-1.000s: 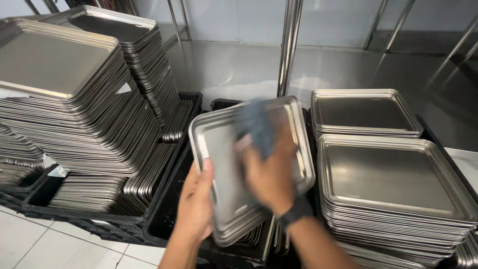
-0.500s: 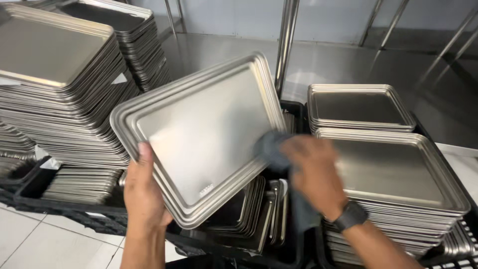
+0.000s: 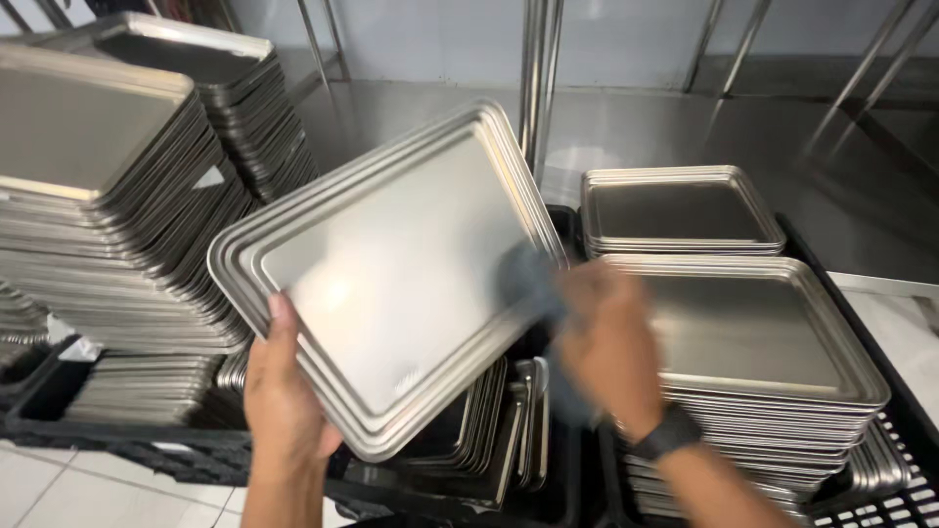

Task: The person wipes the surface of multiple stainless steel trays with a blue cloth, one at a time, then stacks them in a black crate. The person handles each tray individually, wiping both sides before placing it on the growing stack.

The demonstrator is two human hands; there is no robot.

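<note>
Steel everywhere, and we are holding one rectangular stainless steel tray (image 3: pixel 391 284) up in front of us, above a black crate (image 3: pixel 469 489) in which more trays (image 3: pixel 489 430) are standing on edge. Our left hand (image 3: pixel 284 401) is gripping the tray at its lower left rim, fingers curled behind it and the thumb lying up along the front face, so this hand is closed firmly on the tray. Our right hand (image 3: pixel 611 342) is sitting at the tray's right edge, just beside and below it, and is bunched around a grey-blue cloth (image 3: pixel 533 288) that is pressing against the tray's rim (the hand is blurred, so we cannot tell how tightly the fingers are closing). A dark wristwatch (image 3: pixel 667 432) is showing on that wrist.

We are tilting the tray so that its shallow inner face is turned toward us. Its long axis is running diagonally, from the lower left corner near our left hand up to the far corner at the upper right, near an upright metal pole (image 3: pixel 538 78).

To our left, a tall leaning stack of trays (image 3: pixel 108 215) is rising out of another crate, with a second stack (image 3: pixel 225 98) behind it. To our right, a neat flat stack of trays (image 3: pixel 753 342) is lying close by our right hand, and a lower stack (image 3: pixel 680 210) is sitting beyond it, against a steel counter (image 3: pixel 646 127).
</note>
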